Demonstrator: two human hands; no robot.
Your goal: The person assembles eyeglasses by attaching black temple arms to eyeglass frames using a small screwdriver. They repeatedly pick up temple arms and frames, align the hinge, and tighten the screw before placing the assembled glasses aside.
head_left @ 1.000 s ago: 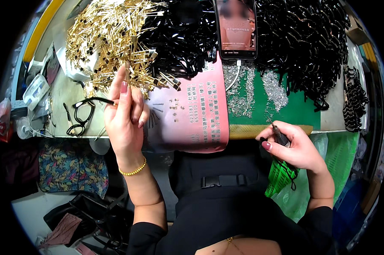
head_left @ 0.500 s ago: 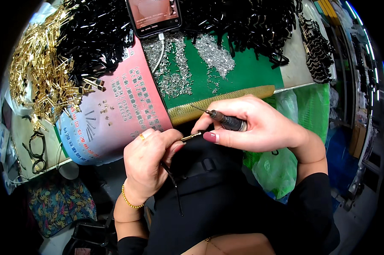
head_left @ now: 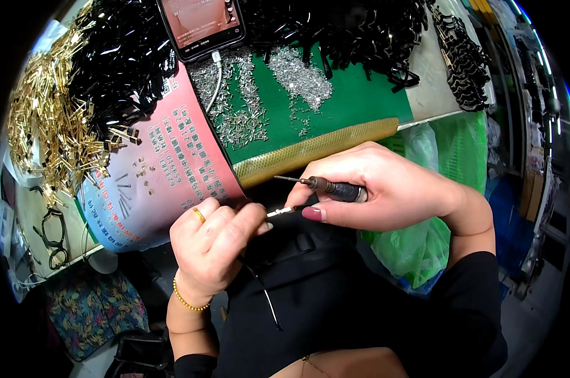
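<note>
My left hand (head_left: 212, 242) is closed around a thin black glasses temple (head_left: 264, 291), whose dark end hangs below the fist. A slim gold-and-silver metal piece (head_left: 279, 213) sticks out from its fingertips towards the right hand. My right hand (head_left: 386, 192) keeps a small screwdriver (head_left: 342, 191) with a dark handle tucked between thumb and fingers, its thin shaft pointing left. The same hand's thumb and fingertip pinch near the free end of the metal piece, where a small dark bit shows. What exactly that bit is cannot be made out.
Small silver screws (head_left: 307, 82) lie in piles on a green mat (head_left: 360, 94) with a rolled gold mesh edge (head_left: 316, 150). Black temples (head_left: 121, 57) and gold parts (head_left: 39, 132) are heaped behind. A phone (head_left: 203, 25) with a white cable and a glasses frame (head_left: 53, 230) lie there.
The view has shifted slightly, so the bench appears further left. The screwdriver shaft has swung to nearly level. The left fist has rolled, and the right fingertips still meet the metal piece.
</note>
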